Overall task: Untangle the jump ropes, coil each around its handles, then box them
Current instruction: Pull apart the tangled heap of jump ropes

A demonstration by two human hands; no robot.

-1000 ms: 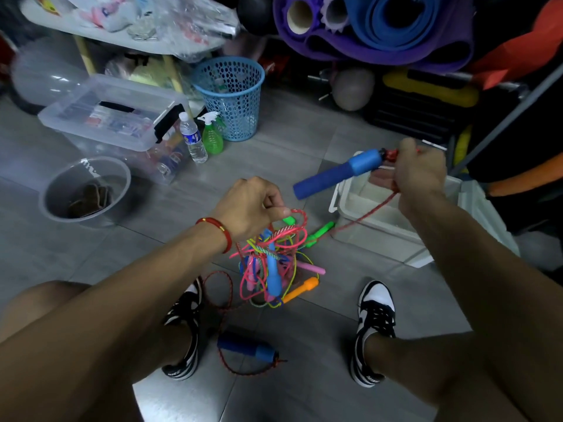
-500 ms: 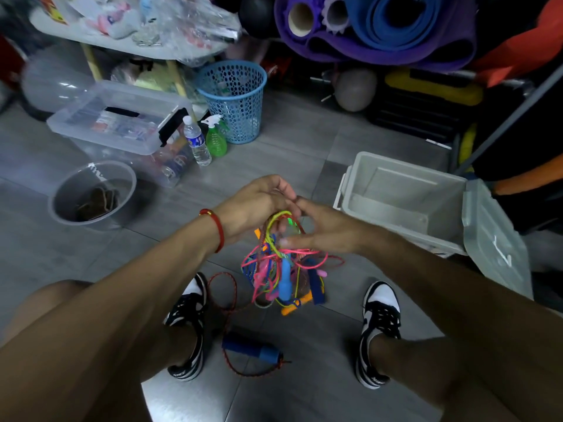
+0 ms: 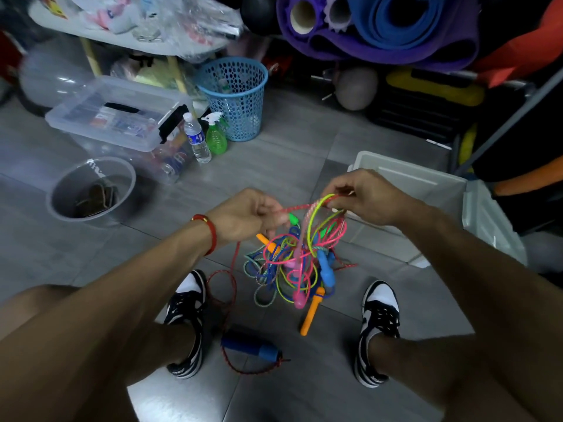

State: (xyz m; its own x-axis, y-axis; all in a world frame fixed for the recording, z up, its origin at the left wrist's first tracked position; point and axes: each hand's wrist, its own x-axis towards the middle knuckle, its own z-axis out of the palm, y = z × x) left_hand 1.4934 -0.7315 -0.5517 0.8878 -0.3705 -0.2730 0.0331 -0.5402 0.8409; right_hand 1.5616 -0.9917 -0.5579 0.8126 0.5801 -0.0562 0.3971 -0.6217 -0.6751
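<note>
a blue mesh wastebasket (image 3: 235, 95) stands on the grey tiled floor (image 3: 298, 129), with a green spray bottle (image 3: 215, 134) and a clear water bottle (image 3: 196, 139) just in front of it. to their left sits a clear lidded storage bin (image 3: 115, 117), and nearer, a round clear tub (image 3: 91, 190) holding something brown. behind, a white table (image 3: 100, 33) carries plastic-wrapped clutter. rolled purple and blue mats (image 3: 380, 28) lie at the back, above a grey ball (image 3: 355, 88)
</note>
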